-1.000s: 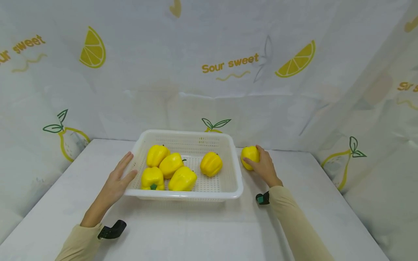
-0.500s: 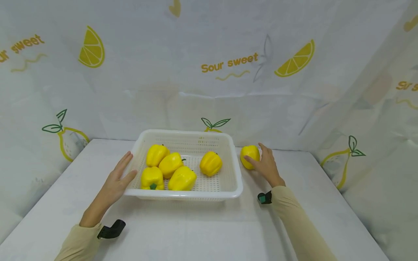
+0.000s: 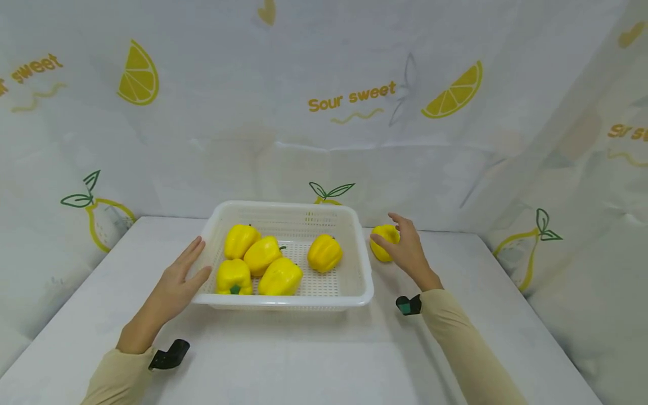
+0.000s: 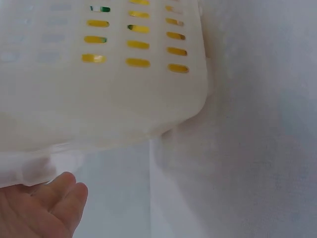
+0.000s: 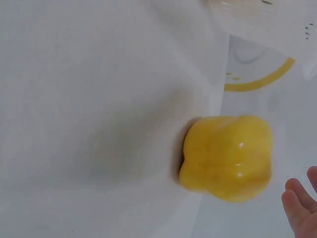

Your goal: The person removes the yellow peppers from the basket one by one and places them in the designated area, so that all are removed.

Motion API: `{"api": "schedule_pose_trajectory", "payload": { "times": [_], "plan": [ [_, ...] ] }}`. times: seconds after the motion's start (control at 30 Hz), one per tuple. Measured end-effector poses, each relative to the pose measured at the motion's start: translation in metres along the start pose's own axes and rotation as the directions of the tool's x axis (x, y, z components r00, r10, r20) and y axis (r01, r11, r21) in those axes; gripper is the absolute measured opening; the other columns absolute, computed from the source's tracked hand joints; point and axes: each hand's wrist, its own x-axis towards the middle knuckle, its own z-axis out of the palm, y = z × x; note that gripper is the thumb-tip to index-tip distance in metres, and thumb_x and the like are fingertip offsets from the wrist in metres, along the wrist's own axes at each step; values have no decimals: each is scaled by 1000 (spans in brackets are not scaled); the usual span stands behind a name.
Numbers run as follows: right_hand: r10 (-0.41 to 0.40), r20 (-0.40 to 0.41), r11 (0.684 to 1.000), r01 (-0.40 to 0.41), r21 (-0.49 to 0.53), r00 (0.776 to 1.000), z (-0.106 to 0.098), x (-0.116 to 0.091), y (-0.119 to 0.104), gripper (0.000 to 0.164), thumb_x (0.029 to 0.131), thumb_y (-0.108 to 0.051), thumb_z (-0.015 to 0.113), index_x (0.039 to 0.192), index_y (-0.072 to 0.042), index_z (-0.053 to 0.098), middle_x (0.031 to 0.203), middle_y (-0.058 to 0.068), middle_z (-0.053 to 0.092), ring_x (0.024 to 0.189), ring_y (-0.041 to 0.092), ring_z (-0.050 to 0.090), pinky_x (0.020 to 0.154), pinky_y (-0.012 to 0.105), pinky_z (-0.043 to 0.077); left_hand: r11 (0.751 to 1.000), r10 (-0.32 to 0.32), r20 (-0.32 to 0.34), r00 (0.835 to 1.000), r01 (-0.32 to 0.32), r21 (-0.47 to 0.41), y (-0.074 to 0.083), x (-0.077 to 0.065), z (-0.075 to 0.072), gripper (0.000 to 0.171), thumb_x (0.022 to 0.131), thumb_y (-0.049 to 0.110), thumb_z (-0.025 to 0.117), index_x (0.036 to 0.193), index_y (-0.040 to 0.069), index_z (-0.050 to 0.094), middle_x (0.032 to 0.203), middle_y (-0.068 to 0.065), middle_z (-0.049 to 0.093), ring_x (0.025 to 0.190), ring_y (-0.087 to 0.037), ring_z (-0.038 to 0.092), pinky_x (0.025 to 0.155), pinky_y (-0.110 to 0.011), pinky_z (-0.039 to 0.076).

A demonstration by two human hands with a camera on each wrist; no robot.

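A white perforated plastic basket (image 3: 283,300) stands on the table with several yellow bell peppers (image 3: 280,277) inside, most of them grouped at its left. My left hand (image 3: 174,286) rests at the basket's left rim with fingers extended; the left wrist view has its fingertips (image 4: 74,201) just under the rim. Right of the basket, one more yellow bell pepper (image 3: 383,243) sits on the table. My right hand (image 3: 407,247) is beside that pepper, fingers spread and relaxed. In the right wrist view a gap shows between the fingers (image 5: 296,198) and the pepper (image 5: 230,158).
A white cloth covers the table (image 3: 283,360). Behind it hangs a pale curtain (image 3: 228,112) printed with lemons and lettering, close to the table's back edge. Each sleeve carries a small black wrist camera, such as the left one (image 3: 171,354).
My right hand has let go of the pepper outside the basket, its fingers lifting and spreading away. That pepper stays on the table. My left hand keeps its place at the basket.
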Motion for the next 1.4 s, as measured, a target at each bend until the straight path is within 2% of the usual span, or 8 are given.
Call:
{"api": "schedule_pose_trajectory", "payload": {
  "times": [0.23, 0.43, 0.6, 0.77, 0.93, 1.13, 1.4],
  "plan": [
    [-59, 17, 998, 59, 3, 998, 1, -4, -20, 72, 92, -34, 68, 151, -6, 36, 156, 21, 35, 140, 43, 39, 112, 62, 38, 1000, -27, 94, 995, 28, -6, -1, 2, -5, 80, 99, 34, 57, 158, 1, 15, 166, -21, 7, 151, -49, 9, 114, -73, 15],
    [-115, 26, 993, 115, 8, 993, 0, -9, -32, 71, 91, -32, 70, 149, -6, 39, 154, 20, 38, 138, 43, 41, 110, 60, 41, 998, -9, 121, 993, 2, 64, -1, -2, -9, 85, 96, 37, 61, 158, 3, 14, 167, -20, 9, 150, -50, 14, 110, -77, 20],
    [-142, 28, 990, 141, 14, 989, -1, -12, -40, 70, 90, -33, 71, 148, -7, 41, 151, 19, 41, 136, 41, 44, 109, 60, 43, 997, -8, 143, 990, -4, 83, 0, -7, -12, 88, 96, 41, 61, 159, 6, 12, 167, -18, 7, 150, -49, 13, 109, -77, 21],
    [-192, 51, 981, 192, 17, 980, 2, -14, -47, 69, 90, -33, 72, 146, -6, 43, 149, 18, 45, 133, 41, 47, 109, 59, 43, 994, -14, 132, 991, 0, 105, 0, -13, -11, 91, 93, 43, 64, 160, 8, 12, 168, -16, 7, 149, -50, 16, 106, -78, 24],
    [-256, 79, 966, 254, 34, 963, 9, -19, -55, 66, 89, -30, 74, 143, -5, 45, 146, 16, 48, 129, 39, 51, 109, 56, 44, 994, 8, 100, 995, -19, 106, -3, -19, -5, 93, 91, 39, 67, 160, 11, 12, 168, -15, 7, 147, -52, 19, 103, -80, 26],
    [-335, 130, 942, 332, 44, 933, 21, -26, -67, 62, 89, -28, 75, 141, -5, 49, 143, 14, 52, 128, 36, 52, 107, 54, 46, 995, 44, 60, 997, -49, 88, -8, -20, -1, 92, 90, 35, 70, 160, 11, 16, 167, -15, 11, 146, -51, 23, 103, -79, 26],
    [-405, 193, 908, 417, -26, 894, 38, -26, -71, 59, 88, -25, 75, 138, -3, 52, 140, 15, 55, 127, 36, 55, 107, 50, 48, 992, 44, 44, 998, -49, 112, -5, -20, 1, 90, 91, 39, 68, 160, 11, 16, 166, -18, 14, 146, -51, 23, 104, -78, 26]
  ]
}}
